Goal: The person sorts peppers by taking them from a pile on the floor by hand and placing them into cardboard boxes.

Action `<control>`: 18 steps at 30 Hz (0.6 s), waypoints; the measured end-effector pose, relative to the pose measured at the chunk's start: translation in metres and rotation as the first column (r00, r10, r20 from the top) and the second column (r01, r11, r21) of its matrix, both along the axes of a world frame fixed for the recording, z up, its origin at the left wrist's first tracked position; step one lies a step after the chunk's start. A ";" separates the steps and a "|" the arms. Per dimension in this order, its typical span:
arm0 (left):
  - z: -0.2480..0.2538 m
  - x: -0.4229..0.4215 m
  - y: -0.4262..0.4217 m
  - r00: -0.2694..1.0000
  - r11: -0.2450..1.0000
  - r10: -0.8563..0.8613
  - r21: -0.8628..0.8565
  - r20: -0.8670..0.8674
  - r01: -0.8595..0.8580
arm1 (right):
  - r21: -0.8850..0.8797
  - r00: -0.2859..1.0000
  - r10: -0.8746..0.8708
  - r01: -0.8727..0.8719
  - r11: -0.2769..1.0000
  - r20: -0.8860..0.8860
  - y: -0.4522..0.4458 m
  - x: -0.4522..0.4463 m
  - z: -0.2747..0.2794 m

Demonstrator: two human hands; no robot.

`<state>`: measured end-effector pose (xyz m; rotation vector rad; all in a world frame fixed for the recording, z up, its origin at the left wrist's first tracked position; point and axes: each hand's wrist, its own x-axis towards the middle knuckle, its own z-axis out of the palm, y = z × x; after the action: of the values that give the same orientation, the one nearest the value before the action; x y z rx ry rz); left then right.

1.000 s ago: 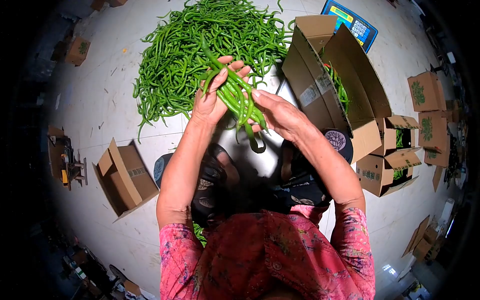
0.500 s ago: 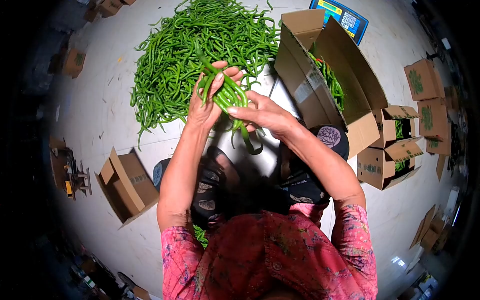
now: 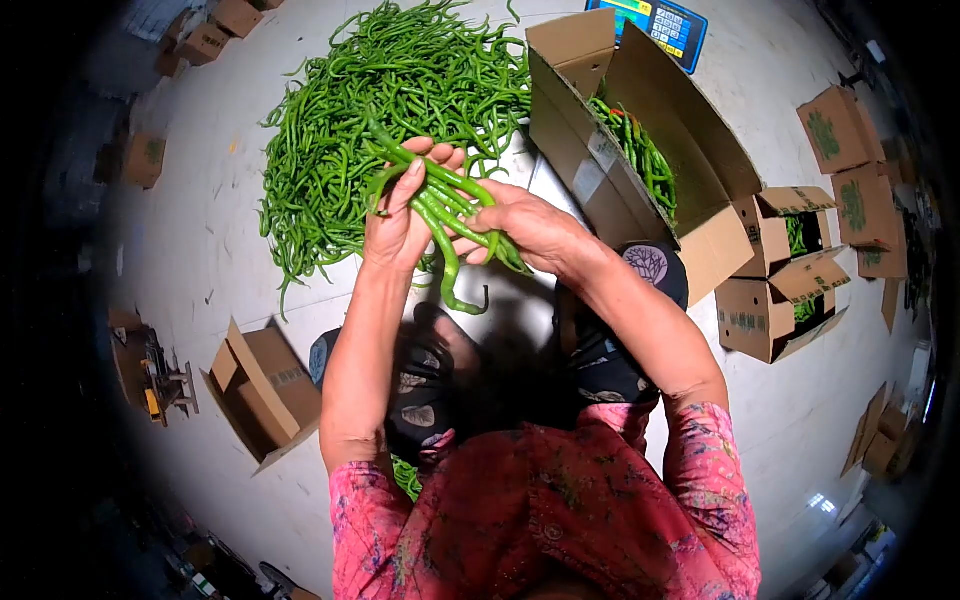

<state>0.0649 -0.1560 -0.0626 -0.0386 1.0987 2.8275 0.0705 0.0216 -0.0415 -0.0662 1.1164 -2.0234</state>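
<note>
here | left hand (image 3: 396, 238), right hand (image 3: 535, 228) gripping | slick, curving green peppers (image 3: 437, 223)

From just above the red-and-pink patterned fabric shirt (image 3: 545, 495), the head camera looks down and forward, its wide, round view reaching past it on both sides.

Green peppers (image 3: 440, 208) in grasp: count indeterminate, partly covered by left hand (image 3: 393, 235) and right hand (image 3: 537, 228). Blue scale (image 3: 680, 32): cropped at far edge, partly behind large carton (image 3: 690, 110); display illegible. Left-side clutter (image 3: 165, 385): too dark to identify.
</note>
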 end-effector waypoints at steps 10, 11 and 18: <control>-0.001 -0.042 -0.022 0.949 0.956 0.285 -0.109 0.136 -0.271 | 0.219 0.566 -0.365 0.714 0.665 -0.739 0.006 0.001 0.011; -0.001 -0.050 -0.027 0.926 0.943 0.330 -0.109 0.181 -0.315 | 0.123 0.319 -0.299 0.842 0.526 -0.899 0.014 0.005 0.028; 0.041 -0.106 -0.001 0.951 0.952 0.291 -0.127 0.107 -0.278 | -0.171 -0.191 -0.078 0.542 0.823 -0.979 0.022 0.033 0.042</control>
<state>-0.0414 -0.1572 -0.0219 -0.4106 1.3151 2.9548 0.1033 0.0432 0.0000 -1.6305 2.6852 -1.9388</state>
